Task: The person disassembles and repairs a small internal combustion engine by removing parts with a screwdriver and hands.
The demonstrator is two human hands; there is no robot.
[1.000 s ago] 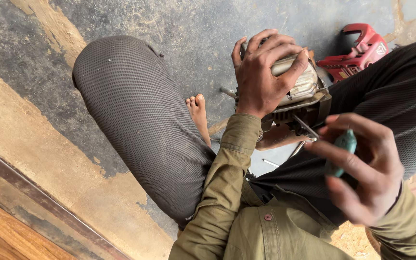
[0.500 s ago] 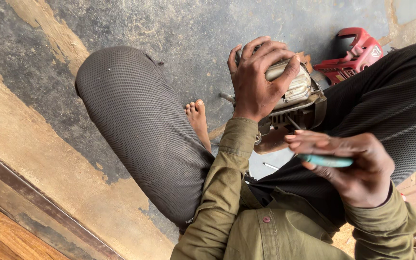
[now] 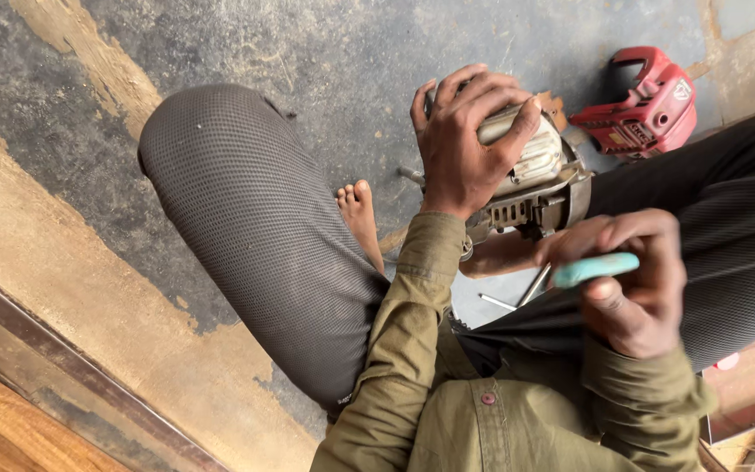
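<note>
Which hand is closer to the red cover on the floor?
Left. The left hand grips the metal engine beside the red cover; the right hand, holding a teal-handled tool, is farther below.

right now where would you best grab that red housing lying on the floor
Take the red housing by its looped handle, at the end farthest from the person, coming from above. The loop is open and stands clear of the floor; nothing touches it, and both hands are busy elsewhere.
</note>
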